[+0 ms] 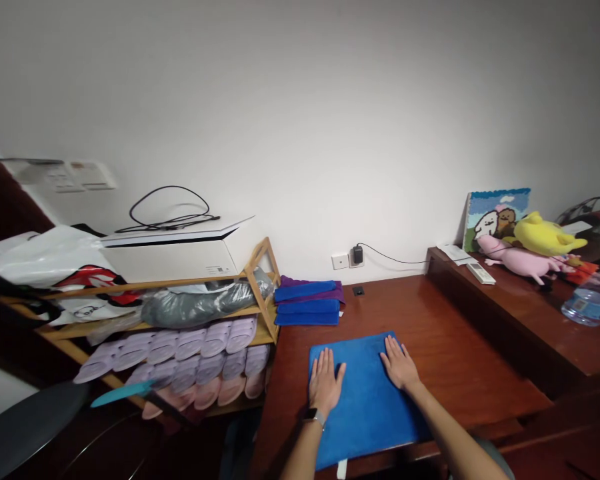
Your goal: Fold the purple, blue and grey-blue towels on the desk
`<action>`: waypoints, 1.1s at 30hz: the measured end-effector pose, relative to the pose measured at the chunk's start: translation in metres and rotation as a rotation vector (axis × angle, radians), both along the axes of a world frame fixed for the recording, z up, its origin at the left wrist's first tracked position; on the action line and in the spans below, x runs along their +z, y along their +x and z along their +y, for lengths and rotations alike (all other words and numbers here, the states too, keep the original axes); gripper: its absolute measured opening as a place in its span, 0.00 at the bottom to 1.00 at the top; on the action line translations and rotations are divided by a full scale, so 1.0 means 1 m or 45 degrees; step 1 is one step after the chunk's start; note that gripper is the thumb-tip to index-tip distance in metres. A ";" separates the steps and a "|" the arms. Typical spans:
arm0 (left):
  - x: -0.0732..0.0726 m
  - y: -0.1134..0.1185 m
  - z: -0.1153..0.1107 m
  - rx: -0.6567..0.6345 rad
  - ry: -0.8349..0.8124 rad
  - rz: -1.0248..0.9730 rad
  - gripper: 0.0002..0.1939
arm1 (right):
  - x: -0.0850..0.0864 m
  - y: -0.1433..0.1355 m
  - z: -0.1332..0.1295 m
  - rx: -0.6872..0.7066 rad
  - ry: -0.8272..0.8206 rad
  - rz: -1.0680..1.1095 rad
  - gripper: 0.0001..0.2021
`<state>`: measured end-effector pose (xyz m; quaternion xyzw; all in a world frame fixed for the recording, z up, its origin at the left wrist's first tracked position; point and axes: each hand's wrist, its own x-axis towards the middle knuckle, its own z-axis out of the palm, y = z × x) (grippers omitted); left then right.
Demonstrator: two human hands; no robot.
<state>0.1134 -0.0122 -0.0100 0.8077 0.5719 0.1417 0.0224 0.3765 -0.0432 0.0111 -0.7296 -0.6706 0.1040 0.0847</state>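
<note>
A blue towel [365, 400] lies spread on the reddish-brown wooden desk [460, 347], its near edge reaching the desk's front. On the towel's far left corner area my left hand [325, 383] rests flat, fingers stretched out; a watch is on that wrist. My right hand [399, 363] lies flat on the far right corner area, thumb apart from the fingers. A small white tag [342, 469] sticks out from the near edge. Behind, against the wall, sit folded blue towels [307, 312] with folded purple cloth [336, 291] among them.
To the left, a wooden rack [265, 293] carries several slippers [215, 340] and a white box [175, 257] with a black cable on it. On the raised right section are a pink plush toy [520, 260], a remote [481, 273] and a water bottle [590, 303]. A charger [358, 254] is plugged in.
</note>
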 end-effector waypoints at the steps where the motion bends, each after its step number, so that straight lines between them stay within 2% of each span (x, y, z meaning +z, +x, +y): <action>1: 0.000 -0.011 0.004 0.041 0.013 0.000 0.39 | 0.003 0.008 0.001 -0.031 -0.031 -0.018 0.36; 4: 0.004 -0.032 0.012 0.145 0.040 0.005 0.39 | 0.012 0.021 0.003 -0.093 -0.088 -0.045 0.36; 6: 0.008 -0.030 0.015 0.150 0.062 -0.003 0.38 | 0.016 0.016 0.005 -0.088 -0.049 -0.033 0.36; 8: 0.014 -0.015 0.016 0.039 0.092 -0.026 0.36 | 0.016 0.000 0.008 -0.023 0.036 -0.005 0.36; 12: 0.020 0.038 0.014 -0.295 0.058 -0.028 0.34 | 0.009 -0.039 0.011 0.162 0.086 0.050 0.35; 14: 0.017 0.055 0.014 -0.334 -0.011 -0.001 0.35 | 0.005 -0.048 0.010 0.186 0.058 0.056 0.34; 16: 0.011 0.056 0.016 -0.277 -0.041 0.007 0.36 | 0.003 -0.047 0.010 0.184 0.047 0.062 0.34; 19: 0.006 0.028 0.025 -0.095 0.000 -0.010 0.38 | 0.005 -0.040 0.009 0.178 0.046 0.078 0.35; 22: 0.007 -0.020 0.032 0.080 0.003 0.009 0.37 | 0.008 -0.036 0.010 0.179 0.032 0.079 0.36; 26: 0.009 -0.085 0.033 0.128 0.014 0.070 0.35 | 0.004 -0.025 0.010 0.141 0.029 0.058 0.37; 28: 0.006 -0.112 0.032 0.129 0.063 0.100 0.35 | -0.002 -0.006 0.008 0.082 0.026 0.026 0.37; 30: 0.002 -0.133 0.030 0.205 0.119 0.113 0.34 | -0.005 0.020 0.005 0.053 0.020 0.000 0.37; 33: -0.004 -0.152 0.030 0.323 0.167 0.087 0.34 | -0.002 0.061 -0.001 0.102 -0.011 -0.028 0.36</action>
